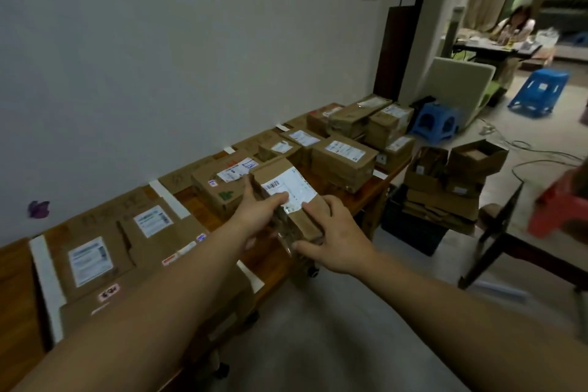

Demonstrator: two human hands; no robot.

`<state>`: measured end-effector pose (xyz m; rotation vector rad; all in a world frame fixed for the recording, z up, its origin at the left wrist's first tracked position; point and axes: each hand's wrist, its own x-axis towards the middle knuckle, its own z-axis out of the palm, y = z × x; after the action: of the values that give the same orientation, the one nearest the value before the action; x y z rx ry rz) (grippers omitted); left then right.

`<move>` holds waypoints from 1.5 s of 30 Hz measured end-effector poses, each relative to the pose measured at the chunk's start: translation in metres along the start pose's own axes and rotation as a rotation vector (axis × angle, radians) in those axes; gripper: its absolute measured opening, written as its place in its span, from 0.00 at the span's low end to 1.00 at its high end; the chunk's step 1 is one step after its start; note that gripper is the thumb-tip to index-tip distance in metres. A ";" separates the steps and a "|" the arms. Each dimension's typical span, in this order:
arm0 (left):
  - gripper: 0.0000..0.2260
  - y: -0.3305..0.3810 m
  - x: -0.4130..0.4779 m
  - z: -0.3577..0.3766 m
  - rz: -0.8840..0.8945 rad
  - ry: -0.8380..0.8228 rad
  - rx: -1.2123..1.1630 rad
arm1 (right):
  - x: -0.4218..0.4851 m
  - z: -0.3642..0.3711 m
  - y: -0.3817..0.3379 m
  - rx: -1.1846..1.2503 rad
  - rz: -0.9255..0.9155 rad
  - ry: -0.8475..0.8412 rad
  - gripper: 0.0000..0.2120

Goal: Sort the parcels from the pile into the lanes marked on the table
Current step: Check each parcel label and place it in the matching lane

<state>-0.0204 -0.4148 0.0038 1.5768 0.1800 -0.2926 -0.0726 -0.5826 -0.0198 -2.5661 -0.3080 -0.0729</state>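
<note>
I hold a long brown parcel with a white barcode label above the front edge of the wooden table. My left hand grips its left side, thumb on the label. My right hand grips its near right end, fingers on top and thumb underneath. White tape strips mark lanes across the table. Labelled cardboard parcels lie in the lanes: two flat ones at the near left, one just behind the held parcel, and a larger box to the right.
More parcels are stacked at the table's far end. Open cartons sit piled on a dark crate on the floor to the right. Blue stools, a red stool, a dark chair and cables occupy the floor. A person sits far back.
</note>
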 end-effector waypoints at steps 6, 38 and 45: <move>0.35 0.007 0.112 0.018 0.024 -0.035 0.080 | 0.091 -0.003 0.049 -0.175 0.088 -0.053 0.38; 0.31 -0.031 0.306 0.162 -0.173 0.077 0.513 | 0.314 -0.009 0.256 -0.649 -0.405 -0.617 0.31; 0.30 0.013 0.241 0.083 -0.113 0.291 0.760 | 0.333 -0.023 0.172 -0.521 -0.502 -0.586 0.31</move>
<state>0.2067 -0.5144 -0.0556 2.3682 0.4188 -0.2282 0.2921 -0.6686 -0.0516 -2.8943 -1.2978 0.4824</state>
